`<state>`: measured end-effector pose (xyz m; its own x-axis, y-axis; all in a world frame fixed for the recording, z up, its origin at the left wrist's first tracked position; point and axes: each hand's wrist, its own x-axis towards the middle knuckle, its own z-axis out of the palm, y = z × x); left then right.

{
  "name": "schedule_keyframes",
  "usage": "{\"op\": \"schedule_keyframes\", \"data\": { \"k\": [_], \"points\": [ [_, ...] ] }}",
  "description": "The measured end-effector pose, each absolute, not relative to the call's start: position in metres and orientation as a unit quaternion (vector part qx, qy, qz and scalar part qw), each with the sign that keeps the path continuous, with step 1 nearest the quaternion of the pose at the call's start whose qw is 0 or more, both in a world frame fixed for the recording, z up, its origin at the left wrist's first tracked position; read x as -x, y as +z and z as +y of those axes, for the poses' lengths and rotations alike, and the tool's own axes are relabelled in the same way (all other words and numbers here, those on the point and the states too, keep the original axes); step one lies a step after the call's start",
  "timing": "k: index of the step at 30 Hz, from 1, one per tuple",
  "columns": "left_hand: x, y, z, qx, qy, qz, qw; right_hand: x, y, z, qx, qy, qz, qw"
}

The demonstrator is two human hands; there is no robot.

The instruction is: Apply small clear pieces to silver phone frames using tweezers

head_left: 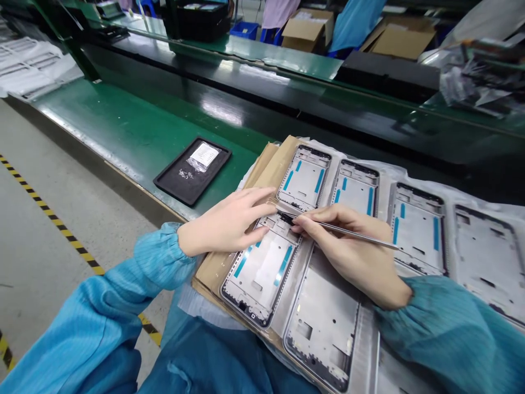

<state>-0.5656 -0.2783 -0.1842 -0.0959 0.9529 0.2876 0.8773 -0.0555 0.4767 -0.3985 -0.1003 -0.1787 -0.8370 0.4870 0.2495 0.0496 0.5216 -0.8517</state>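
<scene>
My right hand [348, 254] pinches long steel tweezers [348, 232], and their tips meet a small black piece [285, 218] at the top edge of a phone mid-frame [258, 279]. My left hand [225, 221] lies flat across that frame's upper part, fingers together and pointing toward the tweezer tips. The frame has blue adhesive strips and sits in a silver-grey plastic tray [324, 334] on brown cardboard [266, 169]. Several similar frames, such as one [303, 178] just beyond my left fingertips, fill the tray's other pockets. My hands hide part of the held frame.
A black tray [192, 169] holding a clear bag of small parts stands on the green workbench [123, 126] to the left. The bench edge drops to a grey floor [53, 230] with yellow-black tape. Cardboard boxes [397, 38] and a blue crate [244, 30] stand behind the far bench.
</scene>
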Motion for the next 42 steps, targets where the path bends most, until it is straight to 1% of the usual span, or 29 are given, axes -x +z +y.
{"op": "schedule_keyframes", "data": {
  "k": [12, 17, 21, 26, 30, 35, 42],
  "points": [
    [0.558, -0.176, -0.281, -0.671, 0.219, 0.708, 0.033, 0.402, -0.180, -0.100, 0.136, 0.502, -0.822, 0.232],
    [0.556, -0.167, -0.278, -0.682, 0.163, 0.713, 0.030, 0.402, -0.183, -0.099, 0.126, 0.478, -0.834, 0.245],
    [0.548, -0.159, -0.275, -0.676, 0.091, 0.730, 0.031, 0.401, -0.185, -0.099, 0.132, 0.467, -0.836, 0.255],
    [0.537, -0.158, -0.272, -0.663, 0.029, 0.747, 0.023, 0.400, -0.185, -0.099, 0.110, 0.465, -0.838, 0.263],
    [0.537, -0.161, -0.273, -0.665, 0.034, 0.746, 0.010, 0.400, -0.183, -0.100, 0.090, 0.483, -0.830, 0.266],
    [0.541, -0.163, -0.276, -0.672, 0.069, 0.737, 0.005, 0.400, -0.183, -0.100, 0.078, 0.487, -0.827, 0.270],
    [0.544, -0.166, -0.279, -0.671, 0.122, 0.732, 0.001, 0.397, -0.183, -0.100, 0.023, 0.450, -0.846, 0.286]
  ]
}}
